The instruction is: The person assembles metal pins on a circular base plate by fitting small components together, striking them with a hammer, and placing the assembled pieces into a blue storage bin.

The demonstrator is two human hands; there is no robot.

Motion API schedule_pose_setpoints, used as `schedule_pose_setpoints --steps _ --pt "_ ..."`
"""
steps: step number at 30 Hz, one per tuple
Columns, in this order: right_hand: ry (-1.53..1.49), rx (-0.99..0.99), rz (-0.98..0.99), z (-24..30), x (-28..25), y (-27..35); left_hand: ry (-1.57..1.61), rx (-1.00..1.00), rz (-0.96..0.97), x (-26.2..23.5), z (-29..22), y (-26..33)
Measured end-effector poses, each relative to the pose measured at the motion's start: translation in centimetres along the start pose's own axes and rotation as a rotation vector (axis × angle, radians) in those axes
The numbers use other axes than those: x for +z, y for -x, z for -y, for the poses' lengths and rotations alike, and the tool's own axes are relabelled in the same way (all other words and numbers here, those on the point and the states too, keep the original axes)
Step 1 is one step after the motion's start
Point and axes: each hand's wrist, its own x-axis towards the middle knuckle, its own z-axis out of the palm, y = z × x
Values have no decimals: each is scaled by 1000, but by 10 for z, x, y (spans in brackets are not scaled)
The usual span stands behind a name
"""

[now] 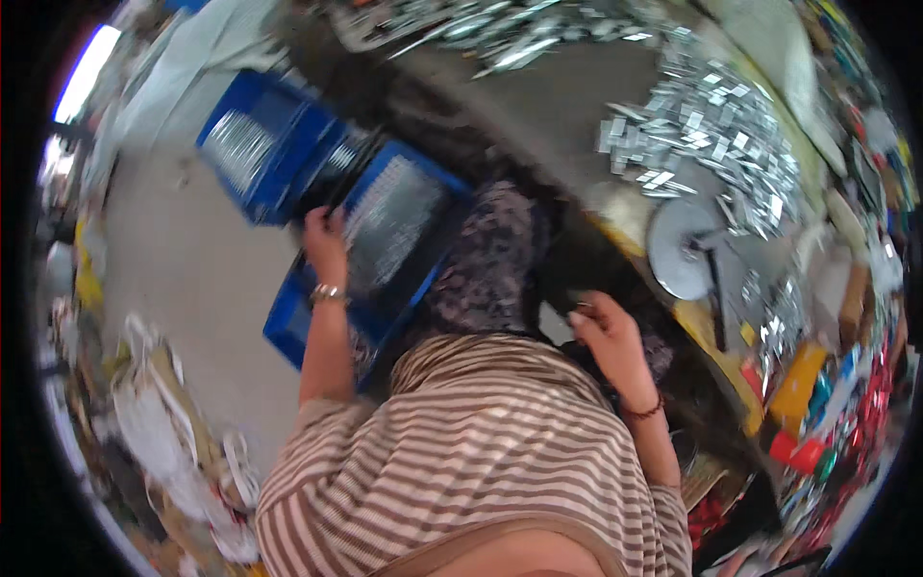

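My left hand (325,236) reaches over the blue crates, its fingers curled together beside the rim of the middle crate. Whatever it holds, if anything, is too blurred to make out. That middle blue crate (435,171) carries tightly packed rows of small silvery metal pieces (392,213). Beyond my left hand, another blue crate (279,202) contains a stack of thin shiny strips (238,149). My right hand (608,332) hovers beside my lap near the dark bench edge. Its thumb and fingers are drawn together; any small thing between them cannot be made out.
Loose silvery metal pieces (711,135) lie heaped on the worktop at the right, near a round grey disc (681,248). Longer metal strips (519,43) lie at the far side. White sacks (159,423) sit on the floor (192,279) at the left.
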Motion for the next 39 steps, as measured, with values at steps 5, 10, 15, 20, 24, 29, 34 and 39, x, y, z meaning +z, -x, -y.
schedule_pose_setpoints --steps 5,10,15,20,24,29,34,39 --pt "4 -94 -55 8 3 6 420 196 180 7 -193 -30" --pt "79 -133 -52 29 -2 19 555 463 533 34 -346 -12" --pt "108 -119 -143 22 -24 42 160 608 784 80 -399 -24" --pt "161 -208 -274 13 -58 76 144 670 922 86 -387 -52" --pt "98 -193 -469 33 -95 111 332 516 927 81 -384 -36" --pt "761 -176 -1228 9 -169 109 783 220 1001 69 -398 1" --pt "1167 32 -1204 -14 -204 98 962 45 1180 55 -418 55" --pt "1293 100 -1101 -10 -214 95 965 84 1324 56 -430 81"
